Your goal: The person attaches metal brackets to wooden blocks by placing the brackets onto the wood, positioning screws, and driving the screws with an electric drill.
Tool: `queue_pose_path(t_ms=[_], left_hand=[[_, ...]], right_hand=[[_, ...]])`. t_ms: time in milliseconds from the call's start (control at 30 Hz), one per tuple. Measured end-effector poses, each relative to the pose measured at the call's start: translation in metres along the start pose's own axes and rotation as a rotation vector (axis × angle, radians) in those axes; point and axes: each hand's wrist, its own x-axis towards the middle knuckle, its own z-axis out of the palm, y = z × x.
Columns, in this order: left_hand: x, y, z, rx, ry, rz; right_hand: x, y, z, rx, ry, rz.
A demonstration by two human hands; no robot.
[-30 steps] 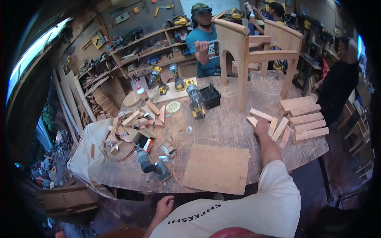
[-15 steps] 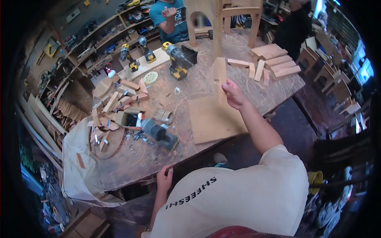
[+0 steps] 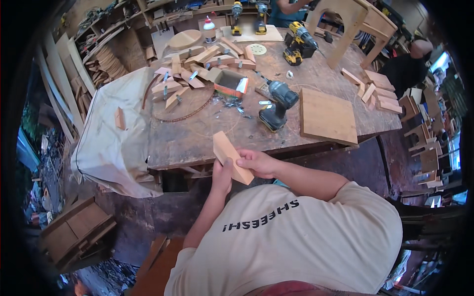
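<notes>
Left grip (image 3: 223,174) and right grip (image 3: 258,164) are both wrapped around the same wood block (image 3: 228,147), which sits tilted near the middle of the frame, by the near edge of the tabletop (image 3: 185,139). Writing-wise, the light shirt (image 3: 301,237) has a row of chunky dark letters running upside down from this angle. Up above the hands there's a small box (image 3: 232,92) with orange and white print on its side, too tiny to make out. White bottle (image 3: 210,32) with a red cap, top centre, has a label I can't read either. Grey drill (image 3: 283,93) stands right of the box, and a plain brown board (image 3: 328,116) lies flat just right of that.
</notes>
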Motion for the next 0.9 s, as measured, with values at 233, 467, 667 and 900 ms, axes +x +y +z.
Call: queue_pose_path(t_ms=[233, 467, 667, 900], left_hand=[[0.035, -0.019, -0.041, 0.278, 0.138, -0.198], [0.129, -0.014, -0.092, 1.216, -0.011, -0.159], [0.197, 0.023, -0.047, 1.424, -0.358, -0.213], [0.243, 0.000, -0.042, 1.640, -0.631, -0.101]], right_hand=[[-0.018, -0.016, -0.038, -0.616, 0.129, 0.199], [-0.051, -0.024, -0.138, -0.425, 0.464, 0.045], [-0.071, -0.017, -0.172, -0.229, 0.544, -0.026], [-0.078, -0.015, -0.199, -0.216, 0.531, -0.055]])
